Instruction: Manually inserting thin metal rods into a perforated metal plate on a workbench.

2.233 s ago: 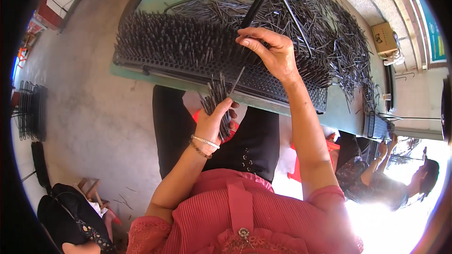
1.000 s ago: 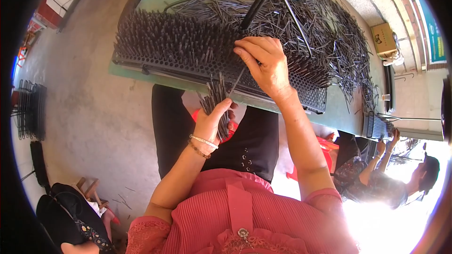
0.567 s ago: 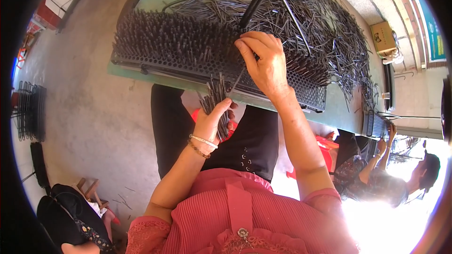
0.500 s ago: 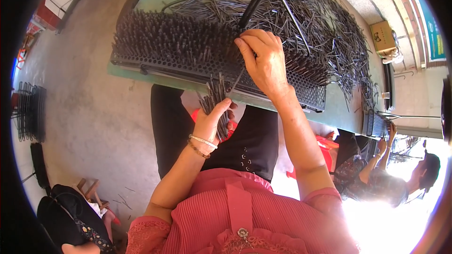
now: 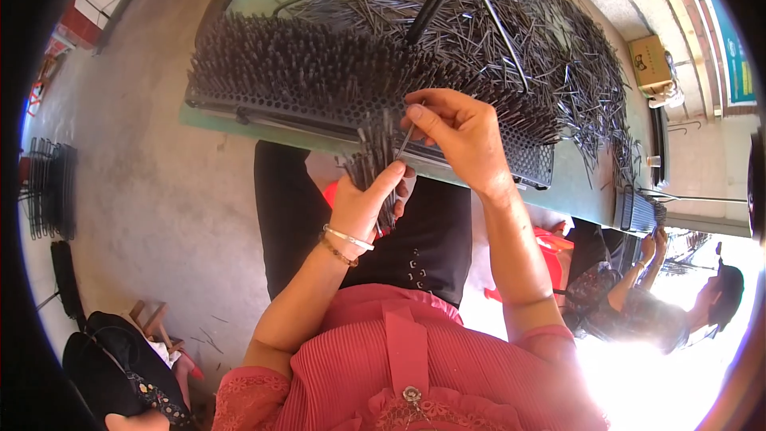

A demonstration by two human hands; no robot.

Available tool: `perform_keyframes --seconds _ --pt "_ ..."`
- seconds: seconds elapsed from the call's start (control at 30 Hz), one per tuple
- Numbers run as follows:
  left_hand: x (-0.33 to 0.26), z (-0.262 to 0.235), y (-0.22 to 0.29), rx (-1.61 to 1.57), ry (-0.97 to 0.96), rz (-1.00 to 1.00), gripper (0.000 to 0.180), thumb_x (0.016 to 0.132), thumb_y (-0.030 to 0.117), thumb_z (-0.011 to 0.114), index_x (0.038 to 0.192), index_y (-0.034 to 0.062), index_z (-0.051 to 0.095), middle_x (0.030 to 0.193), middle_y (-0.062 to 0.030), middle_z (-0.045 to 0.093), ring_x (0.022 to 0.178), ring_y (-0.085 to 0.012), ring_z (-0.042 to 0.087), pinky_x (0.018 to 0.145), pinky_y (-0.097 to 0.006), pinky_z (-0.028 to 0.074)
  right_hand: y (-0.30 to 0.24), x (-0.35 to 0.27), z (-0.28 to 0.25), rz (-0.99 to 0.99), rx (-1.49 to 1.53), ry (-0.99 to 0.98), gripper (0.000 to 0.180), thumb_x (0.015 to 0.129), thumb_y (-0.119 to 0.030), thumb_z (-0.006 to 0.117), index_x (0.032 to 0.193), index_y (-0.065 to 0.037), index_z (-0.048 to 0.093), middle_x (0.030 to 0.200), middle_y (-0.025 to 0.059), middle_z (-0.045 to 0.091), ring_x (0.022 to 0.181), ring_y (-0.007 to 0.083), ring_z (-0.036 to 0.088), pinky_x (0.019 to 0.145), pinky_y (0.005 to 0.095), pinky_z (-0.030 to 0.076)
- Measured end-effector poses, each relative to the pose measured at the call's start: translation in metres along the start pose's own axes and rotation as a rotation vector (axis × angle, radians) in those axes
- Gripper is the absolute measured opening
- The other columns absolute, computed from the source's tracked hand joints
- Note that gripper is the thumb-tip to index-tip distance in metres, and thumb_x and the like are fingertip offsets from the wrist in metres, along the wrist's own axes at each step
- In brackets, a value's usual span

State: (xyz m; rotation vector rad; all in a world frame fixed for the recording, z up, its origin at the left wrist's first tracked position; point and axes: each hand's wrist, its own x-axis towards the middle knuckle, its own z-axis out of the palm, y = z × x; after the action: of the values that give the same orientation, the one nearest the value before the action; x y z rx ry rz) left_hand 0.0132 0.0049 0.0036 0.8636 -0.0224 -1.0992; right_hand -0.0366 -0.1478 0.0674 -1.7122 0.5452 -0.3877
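My left hand [image 5: 363, 201] is closed around a bundle of thin dark rods [image 5: 373, 144], held above my lap just in front of the table edge. Between the thumb and fingers of my right hand [image 5: 469, 140] is a single thin rod [image 5: 406, 137], its lower end by the top of the bundle. Beyond both hands lies a long black perforated tray [image 5: 523, 158]. Many similar rods [image 5: 279, 64] stand upright in its holes, while its near rows and right end show open holes.
Loose dark rods [image 5: 558, 56] are heaped across the green table behind the tray. A black metal bar frame [image 5: 428, 16] rises over them. At the right, another person [image 5: 646, 303] works at a smaller tray [image 5: 634, 211]. A cardboard box [image 5: 650, 64] sits by the wall.
My right hand has come down and toward me from over the upright rods to the bundle, and a single rod now shows in its fingers. My left hand has barely moved.
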Motion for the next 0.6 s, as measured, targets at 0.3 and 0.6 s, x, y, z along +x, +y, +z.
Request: perform_keyframes --seconds 0.3,0.6 --pt "0.01 -0.004 -0.002 0.08 -0.012 -0.155 0.02 0.083 0.013 0.066 0.097 -0.0001 0.061 0.088 -0.0097 0.065 0.071 -0.0158 0.061 0.059 -0.029 0.052 0.009 0.029 -0.01 -0.327 -0.186 0.297 0.02 0.091 -0.007 0.058 0.106 0.003 0.063 0.086 0.0093 0.069 0.074 0.0106 0.062 0.068 0.0246 0.049" --pt "0.004 -0.006 0.0 -0.026 0.008 -0.213 0.024 0.084 0.008 0.064 0.107 -0.0008 0.06 0.092 -0.0125 0.066 0.077 -0.0195 0.065 0.066 -0.035 0.057 0.01 0.029 -0.007 -0.48 -0.523 0.29 0.022 0.091 -0.006 0.057 0.111 0.003 0.062 0.09 0.0103 0.069 0.084 0.0115 0.065 0.074 0.0242 0.05"
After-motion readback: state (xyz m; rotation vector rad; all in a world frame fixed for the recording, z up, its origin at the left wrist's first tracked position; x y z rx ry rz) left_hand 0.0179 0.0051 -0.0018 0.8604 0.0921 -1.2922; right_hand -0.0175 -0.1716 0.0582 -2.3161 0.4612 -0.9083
